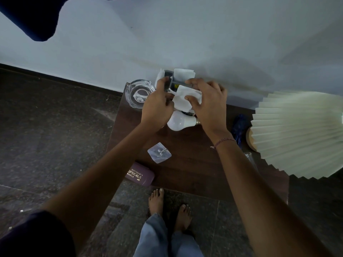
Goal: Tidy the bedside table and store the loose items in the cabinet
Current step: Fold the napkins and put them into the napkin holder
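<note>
Above the back of the dark wooden bedside table [194,169], my left hand [157,106] grips the left end of a grey box [173,80]. White tissue sheets [182,99] stick out around the box, and my right hand [207,104] pinches one of them from the right. A white light bulb [179,122] lies on the table just under my hands. Left of them stands a clear glass ashtray [138,93]. A small clear plastic packet [159,152] lies mid-table. A purple spectacle case [140,174] rests at the table's front left corner.
A pleated cream lampshade [300,134] on a wooden base [250,140] covers the table's right side, with a blue crumpled wrapper [239,127] beside it. The white wall [185,34] runs behind the table. Dark stone floor [55,117] lies to the left; my bare feet [157,201] stand at the table's front.
</note>
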`<state>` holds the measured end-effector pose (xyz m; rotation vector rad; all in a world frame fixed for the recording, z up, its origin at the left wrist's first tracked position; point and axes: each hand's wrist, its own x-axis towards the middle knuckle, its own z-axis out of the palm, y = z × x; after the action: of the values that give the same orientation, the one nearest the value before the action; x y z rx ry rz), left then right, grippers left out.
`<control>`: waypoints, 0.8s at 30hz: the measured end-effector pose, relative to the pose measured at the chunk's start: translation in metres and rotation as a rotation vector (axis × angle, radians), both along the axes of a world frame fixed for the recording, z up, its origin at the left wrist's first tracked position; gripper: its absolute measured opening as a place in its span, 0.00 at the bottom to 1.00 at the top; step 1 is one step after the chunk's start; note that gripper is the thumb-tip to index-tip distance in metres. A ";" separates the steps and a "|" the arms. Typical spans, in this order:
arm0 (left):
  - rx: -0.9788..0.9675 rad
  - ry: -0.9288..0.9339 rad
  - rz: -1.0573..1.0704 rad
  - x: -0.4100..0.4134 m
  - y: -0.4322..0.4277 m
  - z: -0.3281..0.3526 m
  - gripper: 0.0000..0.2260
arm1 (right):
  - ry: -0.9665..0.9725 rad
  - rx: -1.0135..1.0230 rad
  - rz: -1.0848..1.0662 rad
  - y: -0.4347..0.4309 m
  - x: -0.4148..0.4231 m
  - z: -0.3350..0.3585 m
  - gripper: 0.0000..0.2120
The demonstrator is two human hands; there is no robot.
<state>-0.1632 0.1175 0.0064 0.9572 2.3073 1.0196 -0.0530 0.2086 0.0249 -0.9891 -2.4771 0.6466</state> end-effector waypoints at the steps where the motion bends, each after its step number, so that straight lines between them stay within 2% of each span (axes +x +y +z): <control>1: 0.002 -0.002 -0.001 -0.001 0.002 0.001 0.29 | 0.008 -0.001 0.003 0.001 -0.001 0.000 0.16; 11: 0.001 -0.010 -0.001 -0.006 0.003 -0.002 0.31 | -0.011 0.055 0.068 0.003 -0.014 0.002 0.13; 24: 0.017 -0.023 -0.013 -0.010 0.001 -0.007 0.31 | -0.163 0.064 0.116 -0.007 -0.016 -0.022 0.20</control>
<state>-0.1727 0.1189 -0.0001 0.9616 2.2740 1.0415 -0.0690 0.2021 0.0032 -0.9121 -2.6968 0.5376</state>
